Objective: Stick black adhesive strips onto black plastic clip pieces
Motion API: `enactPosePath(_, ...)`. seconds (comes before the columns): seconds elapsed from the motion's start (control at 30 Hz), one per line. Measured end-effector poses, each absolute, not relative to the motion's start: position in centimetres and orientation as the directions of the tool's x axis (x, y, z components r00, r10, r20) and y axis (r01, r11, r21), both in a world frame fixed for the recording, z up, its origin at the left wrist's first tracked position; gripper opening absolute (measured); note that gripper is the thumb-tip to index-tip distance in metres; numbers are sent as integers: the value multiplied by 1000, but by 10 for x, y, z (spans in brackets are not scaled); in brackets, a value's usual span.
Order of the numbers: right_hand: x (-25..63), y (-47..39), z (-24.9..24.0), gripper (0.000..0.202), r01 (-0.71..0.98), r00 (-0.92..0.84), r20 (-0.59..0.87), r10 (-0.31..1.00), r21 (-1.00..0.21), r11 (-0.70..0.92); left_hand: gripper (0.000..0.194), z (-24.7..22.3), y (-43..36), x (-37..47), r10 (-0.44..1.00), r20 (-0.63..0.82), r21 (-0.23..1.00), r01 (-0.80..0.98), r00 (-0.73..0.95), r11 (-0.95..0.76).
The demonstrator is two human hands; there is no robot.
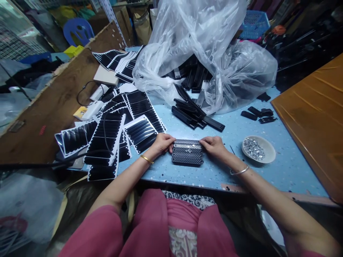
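Note:
Several black strips with a mesh-like pattern point(187, 157) lie side by side as a block near the table's front edge. A few small silvery rings point(188, 151) rest on top of them. My left hand point(163, 142) is closed, its thumb and fingers pinching the far left corner, at the end of the farthest black strip point(187, 141). At that strip's other end my right hand point(213, 145) pinches likewise. Whether the strip is lifted off the table, I cannot tell. A white bowl point(270, 150) of small metal rings point(253, 148) stands right of my right hand.
Sheets of black stickers point(105, 139) overlap on the left. Behind the block, loose black plastic pieces point(191, 112) spill from a large clear plastic bag point(235, 78). Small black parts point(258, 113) lie at right. A wooden board point(53, 92) and a brown panel point(313, 117) flank the blue tabletop point(166, 175).

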State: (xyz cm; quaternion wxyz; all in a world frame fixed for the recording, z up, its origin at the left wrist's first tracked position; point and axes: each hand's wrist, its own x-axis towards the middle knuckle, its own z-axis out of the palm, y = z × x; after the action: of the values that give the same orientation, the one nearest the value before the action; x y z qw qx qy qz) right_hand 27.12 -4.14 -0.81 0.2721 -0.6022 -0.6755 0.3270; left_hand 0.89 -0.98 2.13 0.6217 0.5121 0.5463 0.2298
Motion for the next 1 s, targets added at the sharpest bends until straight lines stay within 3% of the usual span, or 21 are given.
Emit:
enactPosePath(0.1,275,-45,-9,34,676,-127,64,990,-725,133,30,24,-16,4,907,-335,883,421,255,208)
enactPosePath(0.17,277,-50,-8,33,737,-101,181,978,-646,196,24,26,-23,0,969,-109,828,560,222,-35)
enactPosePath(0.23,277,-58,-4,33,797,-131,277,952,-542,267,21,28,-32,-1,947,117,701,651,299,-292)
enactPosePath(0.3,273,-68,1,34,829,-236,299,925,-434,352,23,28,-41,2,875,194,584,665,444,-467)
enactPosePath(0.47,255,-85,12,44,866,-436,198,878,-173,469,22,31,-51,21,806,138,452,688,575,-568)
enactPosePath(0.6,248,-89,16,50,874,-471,119,874,-72,480,25,35,-50,36,794,86,379,717,602,-585)
enactPosePath(0.8,252,-88,12,47,869,-467,122,876,-122,480,24,34,-46,46,804,-22,319,766,595,-558)
enactPosePath(1.0,256,-85,5,42,822,-446,227,866,-279,497,23,31,-43,36,823,11,348,770,567,-535)
